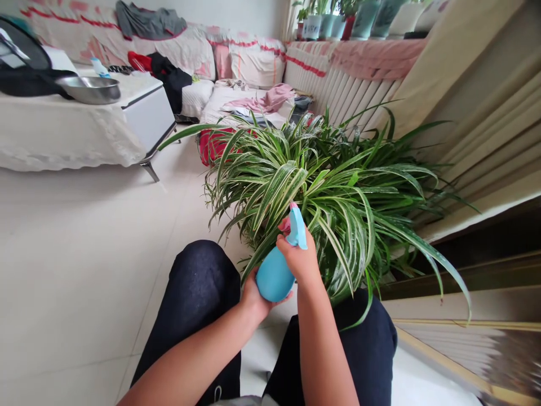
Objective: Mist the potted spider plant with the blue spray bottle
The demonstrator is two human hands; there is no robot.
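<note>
A blue spray bottle (274,276) with a pale blue and pink trigger head is held in front of a large spider plant (325,186) with long striped green leaves. My left hand (253,296) cups the round bottom of the bottle from below. My right hand (298,256) is wrapped round the bottle's neck and trigger head, its nozzle pointing at the plant. My knees in dark trousers (198,299) are bent just below the hands.
Pale tiled floor (84,254) stretches to the left. A low white table (139,113) with a metal bowl (91,89) stands at the back left. A sofa with clothes (253,96) lies behind the plant. Beige curtains (477,113) hang on the right, potted plants (338,22) on the sill.
</note>
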